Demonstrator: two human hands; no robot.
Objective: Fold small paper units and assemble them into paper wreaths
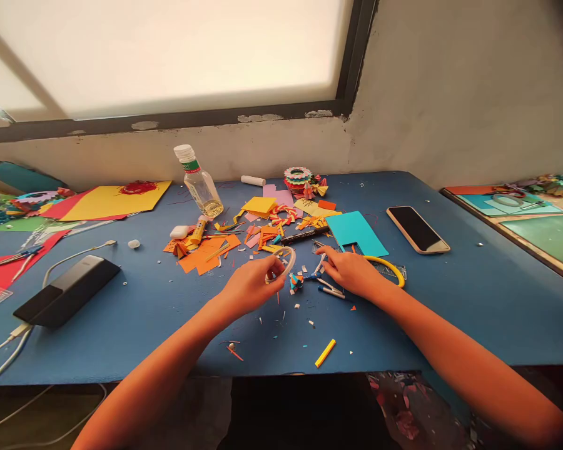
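Observation:
My left hand (248,282) is closed on a pale, see-through ring (288,261), which stands upright just above the blue table. To its right my right hand (344,269) reaches down to the table, its fingers pinched at a slender white pen (318,265). Another white pen with a blue end (331,292) lies below those fingers. Between the hands sits a small folded paper piece (295,282) in blue, white and orange. A yellow curved band (394,267) shows from behind my right wrist, partly hidden.
Orange paper scraps (209,255), a black marker (304,235) and a turquoise sheet (359,232) lie beyond the hands. A bottle (201,187) stands behind. A phone (417,230) is at right, a black power bank (68,290) with cables at left. A yellow strip (325,353) lies near the front edge.

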